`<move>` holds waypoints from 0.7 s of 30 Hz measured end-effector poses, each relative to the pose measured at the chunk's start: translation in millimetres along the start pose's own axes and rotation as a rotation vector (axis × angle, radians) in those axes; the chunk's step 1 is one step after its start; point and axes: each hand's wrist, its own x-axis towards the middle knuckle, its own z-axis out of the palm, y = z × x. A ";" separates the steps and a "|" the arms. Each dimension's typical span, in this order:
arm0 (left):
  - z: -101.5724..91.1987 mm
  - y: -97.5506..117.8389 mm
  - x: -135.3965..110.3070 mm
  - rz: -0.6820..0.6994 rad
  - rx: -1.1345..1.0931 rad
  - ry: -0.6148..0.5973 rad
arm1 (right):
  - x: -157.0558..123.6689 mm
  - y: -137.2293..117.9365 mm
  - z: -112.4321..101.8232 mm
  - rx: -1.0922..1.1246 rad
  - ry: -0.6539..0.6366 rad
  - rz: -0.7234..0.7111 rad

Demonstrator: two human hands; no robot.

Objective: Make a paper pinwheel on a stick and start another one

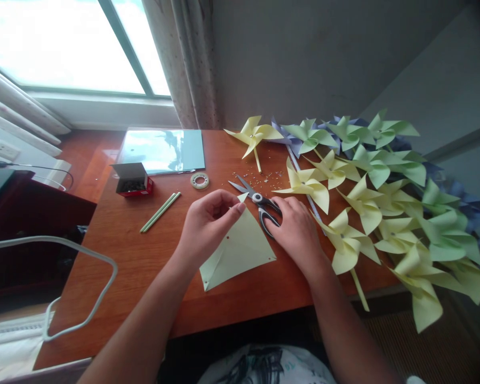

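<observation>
Paper (240,256): on the table (136,261), before me.
My left hand (208,218): pinched on its far corner; tugging hard could tear it.
My right hand (298,226): touching the scissors (257,198); grip unclear.
Blades: parted beside the paper; a careless sweep could nick it.

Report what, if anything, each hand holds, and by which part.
Left hand: pale yellow-green square paper sheet, pinched near its far corner. Right hand: touching black-handled metal scissors at the handles; grip unclear.
</observation>
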 end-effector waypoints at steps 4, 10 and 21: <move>1.3 2.2 -0.8 -0.007 -0.009 0.030 | -2.6 4.6 -9.7 0.049 -0.022 -0.039; 2.3 -0.1 -0.1 0.001 -0.017 0.027 | 0.1 -16.5 -37.8 0.503 0.110 -0.224; -0.7 -9.1 4.2 0.001 -0.004 -0.020 | 20.4 -27.1 -3.4 1.109 -0.109 -0.082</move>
